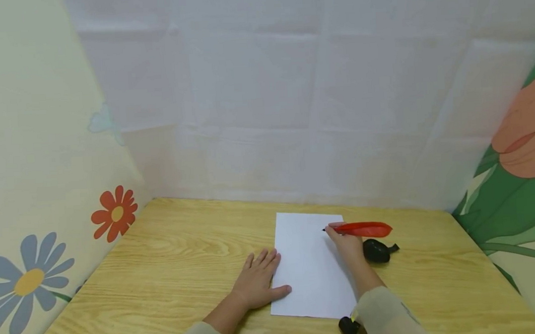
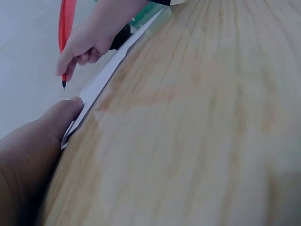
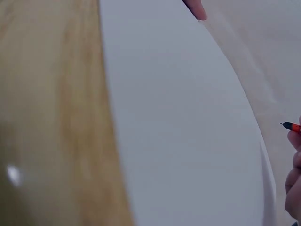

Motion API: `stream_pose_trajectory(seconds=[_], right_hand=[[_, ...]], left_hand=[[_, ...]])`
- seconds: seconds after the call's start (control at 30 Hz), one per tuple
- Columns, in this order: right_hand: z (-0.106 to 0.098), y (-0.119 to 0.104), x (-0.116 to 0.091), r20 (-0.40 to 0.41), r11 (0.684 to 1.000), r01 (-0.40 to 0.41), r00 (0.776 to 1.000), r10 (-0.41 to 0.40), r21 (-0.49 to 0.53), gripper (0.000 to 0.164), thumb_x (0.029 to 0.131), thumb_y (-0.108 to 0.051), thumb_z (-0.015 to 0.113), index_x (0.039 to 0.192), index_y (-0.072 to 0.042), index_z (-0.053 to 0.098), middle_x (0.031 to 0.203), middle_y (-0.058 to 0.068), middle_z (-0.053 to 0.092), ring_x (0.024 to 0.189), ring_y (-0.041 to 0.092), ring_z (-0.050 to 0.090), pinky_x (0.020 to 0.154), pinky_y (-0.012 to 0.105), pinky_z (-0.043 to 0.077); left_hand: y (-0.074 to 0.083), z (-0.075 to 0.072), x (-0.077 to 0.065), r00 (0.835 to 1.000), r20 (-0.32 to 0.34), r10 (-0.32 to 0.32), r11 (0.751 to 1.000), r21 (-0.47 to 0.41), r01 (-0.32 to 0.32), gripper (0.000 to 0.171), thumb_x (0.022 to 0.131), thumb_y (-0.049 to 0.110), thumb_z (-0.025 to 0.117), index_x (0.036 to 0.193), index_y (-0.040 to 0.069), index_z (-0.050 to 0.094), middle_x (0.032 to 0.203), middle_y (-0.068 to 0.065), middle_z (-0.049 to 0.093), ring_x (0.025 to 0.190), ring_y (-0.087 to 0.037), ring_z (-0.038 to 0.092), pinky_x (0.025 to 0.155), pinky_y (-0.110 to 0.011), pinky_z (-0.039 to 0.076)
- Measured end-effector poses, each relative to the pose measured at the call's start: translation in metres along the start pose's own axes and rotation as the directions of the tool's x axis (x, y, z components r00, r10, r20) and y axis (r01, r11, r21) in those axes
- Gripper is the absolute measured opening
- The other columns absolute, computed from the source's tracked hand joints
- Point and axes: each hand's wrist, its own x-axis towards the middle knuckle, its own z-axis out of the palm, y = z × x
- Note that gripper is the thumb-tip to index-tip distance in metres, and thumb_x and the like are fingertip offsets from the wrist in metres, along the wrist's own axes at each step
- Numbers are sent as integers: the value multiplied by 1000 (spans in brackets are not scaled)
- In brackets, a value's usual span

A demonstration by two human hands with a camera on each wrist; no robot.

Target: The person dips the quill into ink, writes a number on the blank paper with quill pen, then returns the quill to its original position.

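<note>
A white sheet of paper (image 1: 309,270) lies on the wood-patterned table. My left hand (image 1: 257,281) rests flat at its left edge, fingers spread, the thumb over the paper. Near the upper right of the sheet, my right hand (image 1: 346,241) pinches a red feather pen (image 1: 366,229) close to its black tip. In the left wrist view the feather pen (image 2: 67,28) points down, its tip above the paper and apart from it. Only the tip end of the pen (image 3: 294,126) and some curled fingers (image 3: 294,179) show in the right wrist view.
A black rounded object (image 1: 376,251) with a short tail lies right of the right hand. A smaller black object (image 1: 348,327) is by the sheet's lower right corner, beside the right sleeve (image 1: 388,314). White sheeting (image 1: 290,85) hangs behind the table (image 1: 185,252); flower-printed panels flank it.
</note>
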Motion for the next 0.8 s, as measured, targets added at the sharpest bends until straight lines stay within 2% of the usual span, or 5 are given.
stream_pose_trajectory(seconds=[0.27, 0.47, 0.8], right_hand=[[7, 4, 9, -42, 999, -45, 998, 45, 4, 28, 86, -21, 74, 107, -2, 71, 104, 14, 73, 94, 24, 63, 95, 39, 52], [7, 6, 11, -82, 998, -55, 995, 53, -22, 30, 85, -23, 74, 106, -1, 73, 100, 13, 75, 96, 27, 65, 97, 40, 52], [10, 4, 12, -34, 991, -135, 990, 135, 16, 34, 87, -22, 70, 113, 0, 68, 117, 24, 67, 112, 35, 60, 108, 46, 45]], left_hand=[[1, 1, 1, 1000, 8, -6, 1000, -4, 6, 92, 87, 71, 50, 153, 9, 33, 162, -7, 28, 152, -30, 20, 122, -58, 10], [4, -3, 0, 1000, 12, -5, 1000, -7, 5, 91, 87, 70, 50, 153, 8, 34, 161, -8, 30, 151, -30, 22, 122, -57, 12], [6, -6, -3, 1000, 12, -11, 1000, -5, 11, 91, 87, 69, 50, 152, 8, 35, 161, -8, 31, 151, -30, 23, 122, -57, 12]])
